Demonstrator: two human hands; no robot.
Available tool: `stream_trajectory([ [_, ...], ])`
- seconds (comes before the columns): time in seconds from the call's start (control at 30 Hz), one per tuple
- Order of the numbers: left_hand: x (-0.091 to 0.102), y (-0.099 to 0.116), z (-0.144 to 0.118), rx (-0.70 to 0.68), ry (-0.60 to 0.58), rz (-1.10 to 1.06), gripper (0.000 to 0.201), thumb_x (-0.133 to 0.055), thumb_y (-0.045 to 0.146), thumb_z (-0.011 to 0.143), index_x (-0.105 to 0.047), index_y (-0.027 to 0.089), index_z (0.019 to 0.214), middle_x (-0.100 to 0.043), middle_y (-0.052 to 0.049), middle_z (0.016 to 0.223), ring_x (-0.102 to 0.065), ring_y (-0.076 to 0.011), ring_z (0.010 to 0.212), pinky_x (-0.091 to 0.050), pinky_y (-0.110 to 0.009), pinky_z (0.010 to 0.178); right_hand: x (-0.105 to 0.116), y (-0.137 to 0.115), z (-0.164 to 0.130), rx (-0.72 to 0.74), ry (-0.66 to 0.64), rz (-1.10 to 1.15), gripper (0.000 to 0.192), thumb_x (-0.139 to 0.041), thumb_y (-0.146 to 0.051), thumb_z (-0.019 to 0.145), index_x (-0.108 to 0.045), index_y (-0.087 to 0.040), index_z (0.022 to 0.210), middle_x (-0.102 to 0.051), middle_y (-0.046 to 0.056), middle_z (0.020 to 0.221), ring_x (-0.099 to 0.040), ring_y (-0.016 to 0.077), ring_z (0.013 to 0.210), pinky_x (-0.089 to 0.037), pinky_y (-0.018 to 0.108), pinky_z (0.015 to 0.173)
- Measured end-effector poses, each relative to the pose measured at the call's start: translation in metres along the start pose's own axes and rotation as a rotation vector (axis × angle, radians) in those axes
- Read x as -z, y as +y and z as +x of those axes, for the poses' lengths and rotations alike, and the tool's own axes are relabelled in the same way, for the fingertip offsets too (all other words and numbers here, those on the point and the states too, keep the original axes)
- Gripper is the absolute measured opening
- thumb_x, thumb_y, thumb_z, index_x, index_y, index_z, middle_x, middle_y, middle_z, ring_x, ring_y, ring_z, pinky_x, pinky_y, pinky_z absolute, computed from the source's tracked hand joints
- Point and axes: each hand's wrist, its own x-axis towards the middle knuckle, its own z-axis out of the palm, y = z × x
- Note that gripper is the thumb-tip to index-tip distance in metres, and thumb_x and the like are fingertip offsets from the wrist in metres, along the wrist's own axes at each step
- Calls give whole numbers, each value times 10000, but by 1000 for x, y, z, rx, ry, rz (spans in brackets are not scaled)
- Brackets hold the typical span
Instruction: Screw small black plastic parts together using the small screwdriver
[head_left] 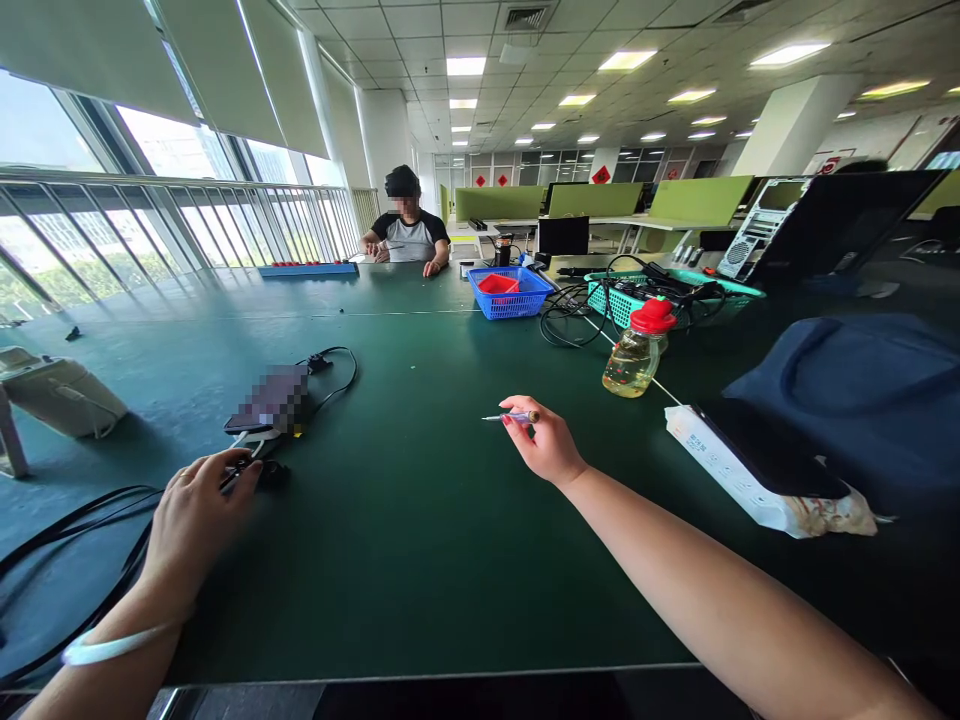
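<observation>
Screwdriver, small and thin, sits pinched in the fingers of the right hand, just above the green bench. Left hand rests on the bench with its fingers closed on a small black plug beside a phone.
</observation>
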Motion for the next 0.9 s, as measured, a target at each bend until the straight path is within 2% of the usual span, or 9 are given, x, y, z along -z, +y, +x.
stream_trajectory([
  [0.13,6,4,-4,19,45,-35,572,-312,556,923,-574,198,1285,-692,-122,1037,-611,-312,1054,-481,-427,885,-1,0,0,3,3,3,182,-484,-310,946,-609,-219,1041,-703,48,851,-612,149,594,-507,276,614],
  [0.23,6,2,-6,-8,68,-34,539,-300,560,931,-641,238,1197,-692,-104,1056,-614,-297,1046,-480,-401,855,-1,1,0,3,-1,10,184,-482,-310,948,-606,-218,1047,-704,47,862,-600,138,580,-500,267,599],
  [0.3,6,1,-6,5,49,-37,529,-312,565,925,-664,243,1153,-687,-102,1093,-617,-296,1043,-485,-388,818,0,1,0,2,0,11,185,-483,-310,946,-605,-214,1047,-699,44,840,-593,136,573,-495,263,592],
  [0.4,4,1,-4,41,26,-67,535,-337,568,917,-638,234,1207,-674,-107,1139,-628,-291,1023,-493,-379,794,0,1,0,3,4,11,183,-487,-308,943,-606,-210,1042,-695,45,828,-593,140,576,-493,266,593],
  [0.63,0,2,-1,7,20,-65,548,-336,523,928,-597,200,1286,-666,-139,1177,-619,-301,1053,-493,-390,826,-1,1,0,5,-1,14,175,-489,-301,939,-603,-215,1040,-698,44,841,-566,130,543,-486,268,586],
  [0.8,5,9,2,110,-24,-4,535,-319,544,929,-643,187,1159,-701,-133,1061,-625,-310,1012,-483,-376,766,-2,1,0,3,7,19,176,-491,-303,940,-605,-209,1036,-696,43,836,-562,126,544,-481,260,577],
  [0.9,7,16,2,100,-6,29,536,-305,552,931,-657,171,1068,-695,-138,1034,-626,-304,989,-470,-361,760,-2,1,0,0,3,13,177,-492,-307,941,-607,-209,1032,-691,40,818,-567,129,547,-483,262,580],
])
